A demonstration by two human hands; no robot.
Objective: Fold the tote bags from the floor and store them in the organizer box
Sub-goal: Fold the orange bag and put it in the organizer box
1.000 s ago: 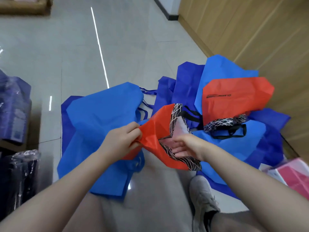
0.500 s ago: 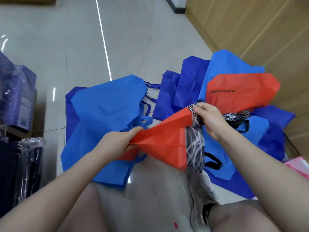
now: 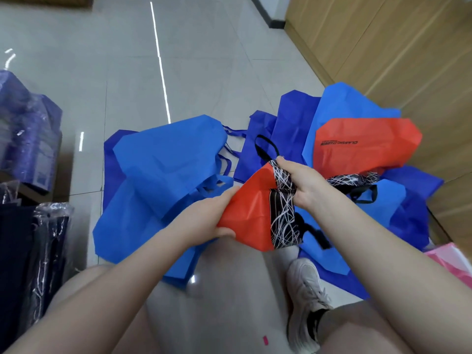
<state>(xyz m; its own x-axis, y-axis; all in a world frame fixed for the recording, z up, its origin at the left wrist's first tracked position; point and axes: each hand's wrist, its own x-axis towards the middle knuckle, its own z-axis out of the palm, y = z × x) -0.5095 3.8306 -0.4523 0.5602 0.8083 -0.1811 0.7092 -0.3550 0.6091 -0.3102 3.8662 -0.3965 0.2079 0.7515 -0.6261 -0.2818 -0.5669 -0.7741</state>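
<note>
orange tote (image 3: 251, 213) held up over blue bag pile (image 3: 163, 169) on floor. left hand (image 3: 212, 215) fingers clamped on plain end, right hand (image 3: 304, 185) pinched on patterned trim (image 3: 283, 221). fabric prob light, floppy, creases easy; best gripped at corners/trim w/ both hands.

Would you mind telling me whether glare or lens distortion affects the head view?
Head view: bright glare streak on the glossy tile floor; wide-angle bending curves the wooden wall panel; the held red tote bag stays sharp.
</note>
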